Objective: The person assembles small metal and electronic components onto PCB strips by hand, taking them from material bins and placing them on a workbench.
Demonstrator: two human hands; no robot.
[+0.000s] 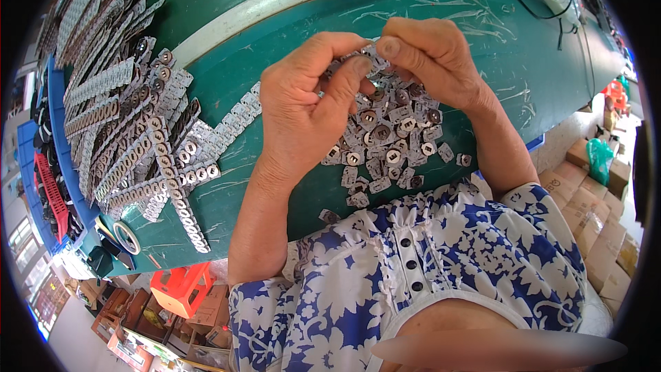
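Observation:
My left hand [306, 96] is closed around a strip of small grey plates, its thumb and forefinger pinching near one end. Close beside it, my right hand [437, 62] pinches the small grey plate [372, 59] that shows between the fingertips of both hands. Whether this plate is still joined to the strip is hidden by the fingers. Another length of plate strip [236, 114] runs from behind my left wrist toward the left pile; I cannot tell if it is the held one. Below both hands lies a heap of loose single plates [392, 134], many with round metal discs.
Many plate strips [113, 114] are piled at the left of the green table [303, 213]. Beyond them stand blue bins [69, 145] with a red basket [51, 196]. A tape roll [126, 238] lies near the edge. Below are an orange stool [182, 289] and cardboard boxes [589, 213].

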